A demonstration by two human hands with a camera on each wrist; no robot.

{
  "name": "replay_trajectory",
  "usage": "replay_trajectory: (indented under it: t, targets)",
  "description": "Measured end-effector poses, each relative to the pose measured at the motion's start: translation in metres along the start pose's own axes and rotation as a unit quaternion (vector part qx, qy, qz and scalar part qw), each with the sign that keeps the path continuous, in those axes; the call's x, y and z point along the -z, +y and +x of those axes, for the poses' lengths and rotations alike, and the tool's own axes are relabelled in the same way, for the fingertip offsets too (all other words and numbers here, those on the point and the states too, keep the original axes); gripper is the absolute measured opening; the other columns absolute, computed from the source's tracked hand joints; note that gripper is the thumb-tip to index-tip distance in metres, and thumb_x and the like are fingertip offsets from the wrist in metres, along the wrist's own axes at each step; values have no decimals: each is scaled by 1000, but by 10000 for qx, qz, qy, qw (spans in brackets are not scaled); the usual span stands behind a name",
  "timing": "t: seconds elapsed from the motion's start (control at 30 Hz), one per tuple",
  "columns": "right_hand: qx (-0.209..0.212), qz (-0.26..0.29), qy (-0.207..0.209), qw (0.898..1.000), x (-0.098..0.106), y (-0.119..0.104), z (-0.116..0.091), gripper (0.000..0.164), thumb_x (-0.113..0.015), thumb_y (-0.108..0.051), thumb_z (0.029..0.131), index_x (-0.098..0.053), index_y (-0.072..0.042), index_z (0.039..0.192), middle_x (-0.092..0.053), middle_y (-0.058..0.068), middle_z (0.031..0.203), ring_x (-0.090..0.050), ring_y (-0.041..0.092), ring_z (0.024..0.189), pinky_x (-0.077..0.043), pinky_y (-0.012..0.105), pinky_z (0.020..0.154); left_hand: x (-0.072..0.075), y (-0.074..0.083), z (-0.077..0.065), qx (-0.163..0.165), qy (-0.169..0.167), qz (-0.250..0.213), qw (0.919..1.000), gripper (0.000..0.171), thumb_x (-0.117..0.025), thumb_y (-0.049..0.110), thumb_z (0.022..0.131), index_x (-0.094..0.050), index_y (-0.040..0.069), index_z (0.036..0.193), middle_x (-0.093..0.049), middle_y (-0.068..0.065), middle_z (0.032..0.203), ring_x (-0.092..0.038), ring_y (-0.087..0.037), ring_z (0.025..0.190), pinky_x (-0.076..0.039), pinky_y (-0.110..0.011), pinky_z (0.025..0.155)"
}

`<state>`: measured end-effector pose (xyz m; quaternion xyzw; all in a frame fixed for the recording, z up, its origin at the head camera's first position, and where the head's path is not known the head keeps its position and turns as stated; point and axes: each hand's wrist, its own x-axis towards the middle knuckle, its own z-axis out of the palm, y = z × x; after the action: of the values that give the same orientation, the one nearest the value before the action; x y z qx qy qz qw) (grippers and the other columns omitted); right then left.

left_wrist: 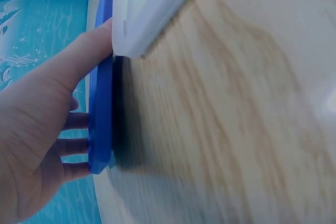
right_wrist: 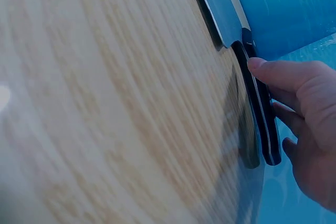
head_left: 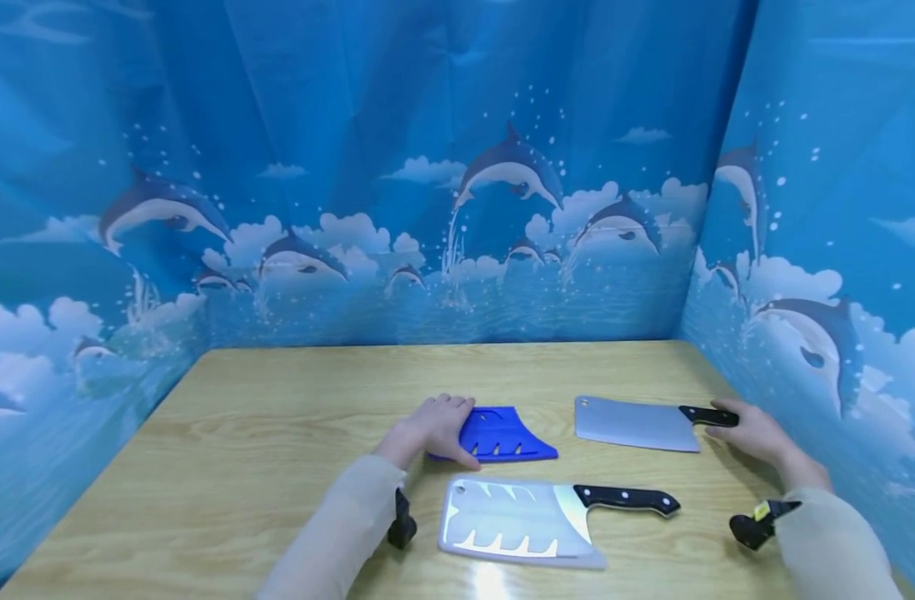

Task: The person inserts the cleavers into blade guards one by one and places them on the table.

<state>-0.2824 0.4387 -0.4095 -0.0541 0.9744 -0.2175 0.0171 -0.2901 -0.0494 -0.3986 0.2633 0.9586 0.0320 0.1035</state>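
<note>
My left hand (head_left: 437, 427) grips the left end of a blue knife sheath (head_left: 506, 435) with slots along its lower edge. The left wrist view shows the thumb on the near edge of the sheath (left_wrist: 101, 114) and the fingers at its far side. At the right, my right hand (head_left: 753, 435) holds the black handle of a bare cleaver (head_left: 637, 423), its blade pointing left. Thumb and fingers lie on opposite sides of the cleaver's handle (right_wrist: 258, 100) in the right wrist view. The sheath and blade are side by side, a small gap between them.
Nearer me lies a second cleaver (head_left: 624, 498), its blade inside a translucent white sheath (head_left: 502, 521) with slots. Everything is on a wooden table (head_left: 225, 467). Blue dolphin-print curtains (head_left: 397, 183) stand behind the table and along its sides.
</note>
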Motion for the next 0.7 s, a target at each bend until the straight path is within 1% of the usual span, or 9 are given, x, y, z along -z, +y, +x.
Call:
replay_trajectory:
  t: [0.13,0.3,0.37,0.53,0.63,0.7]
  targets:
    - [93,46,53,9999,-5,0,3,65,-61,-31,87,-40,15,128,-33,43,127,-31,60,111,-29,69,87,0,-2,-4,-58,156,194,9997,111,-68,70,63,-29,5,145,-37,-13,142,-33,-31,130,-25,-47,107]
    - [309,-123,242,9992,-7,-2,5,58,-65,-25,84,-47,14,122,-41,42,121,-38,58,108,-33,66,85,0,-5,-8,-200,600,786,9949,112,-64,75,61,-34,3,142,-40,-14,136,-36,-29,124,-28,-46,105]
    - [382,-226,270,9987,-8,-3,6,56,-66,-25,83,-49,14,121,-43,41,120,-38,58,107,-33,66,85,-1,-6,-9,-217,767,924,9925,111,-63,76,60,-36,3,140,-42,-14,132,-38,-28,121,-30,-45,104]
    - [405,-406,263,9980,-8,-7,5,56,-66,-27,84,-50,11,122,-43,41,120,-38,58,107,-33,68,85,-2,-9,-12,-261,1078,1004,9887,111,-65,76,58,-39,1,136,-44,-14,126,-41,-28,115,-34,-43,101]
    - [403,-441,303,9978,-11,-8,4,55,-66,-29,84,-53,10,120,-46,39,118,-41,56,106,-35,66,84,-3,-13,-15,-280,1141,942,9886,111,-66,74,57,-39,0,135,-45,-15,126,-40,-28,116,-34,-42,102]
    - [445,-444,353,9974,-13,-7,4,51,-66,-28,84,-56,9,117,-50,37,114,-44,55,103,-37,64,82,-3,-16,-19,-288,1200,876,9885,111,-67,73,57,-40,-2,134,-46,-15,126,-40,-29,116,-33,-42,102]
